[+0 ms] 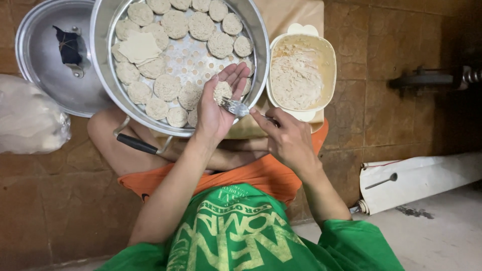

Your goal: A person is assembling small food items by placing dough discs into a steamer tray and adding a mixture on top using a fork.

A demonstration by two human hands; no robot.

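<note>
Head view. The left hand is held palm up over the near rim of the steamer tray, fingers loosely cupped and half open around a round dumpling resting on the palm. The right hand has a closed pinch grip on a fork, whose tines touch the lower edge of the dumpling. Finished dumplings fill most of the tray; one flat square wrapper lies among them. A bowl of filling stands just beside the tray, to its right. A pot lid lies at the tray's left.

Judgement: good practice appears to be pressing the filling level with the fork's flat, keeping the palm cupped so the wrapper edge stays upright, and working over the tray.
</note>
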